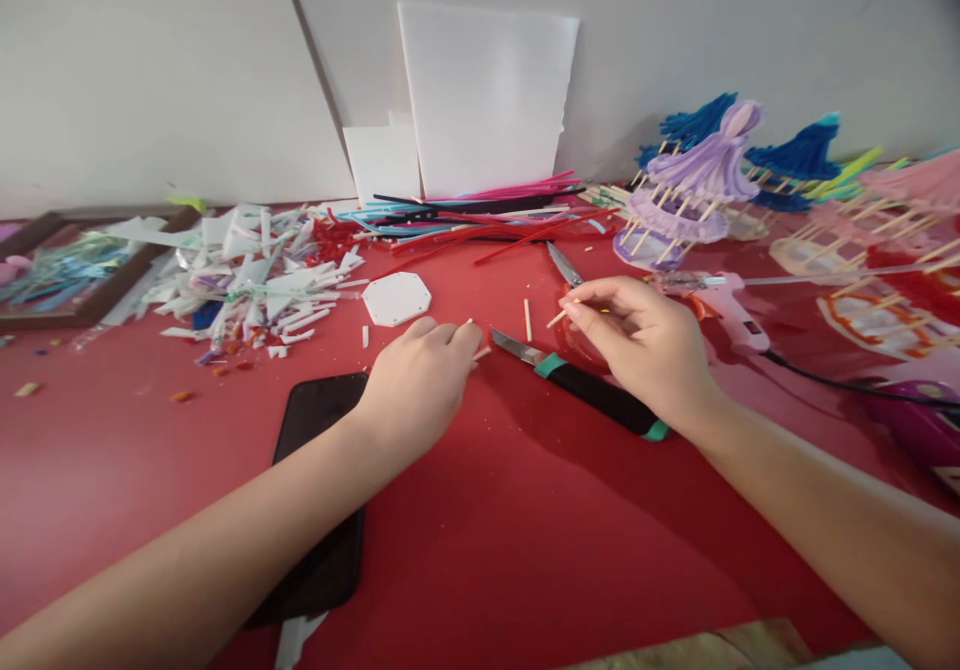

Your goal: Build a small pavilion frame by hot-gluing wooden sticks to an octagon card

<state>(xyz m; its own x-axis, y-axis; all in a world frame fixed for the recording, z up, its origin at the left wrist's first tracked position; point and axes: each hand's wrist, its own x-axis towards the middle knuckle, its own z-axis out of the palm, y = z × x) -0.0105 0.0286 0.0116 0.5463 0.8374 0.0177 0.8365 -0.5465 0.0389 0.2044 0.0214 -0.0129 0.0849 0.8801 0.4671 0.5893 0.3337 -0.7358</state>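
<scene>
My left hand [420, 380] is closed, knuckles up, above the red table [480, 550]. Pale ends of short wooden sticks [481, 354] poke out from its fingers, which hide the rest. Between thumb and fingertips, my right hand [637, 340] pinches another short wooden stick [556, 318]. A loose stick [527, 320] lies between the hands. Below it is a utility knife [592, 390] with a black and green handle, its blade pointing left. Scissors [562, 265] lie behind my right hand, partly covered by it. A white octagonal board [397, 298] with small holes rests beyond my left hand.
A black phone [322, 420] lies under my left forearm. White scraps [255, 270] are heaped at left beside a brown frame [97, 310]. Pipe cleaners [480, 220] lie at the back. A glue gun [735, 310] and a purple carousel-like model [675, 190] stand at right.
</scene>
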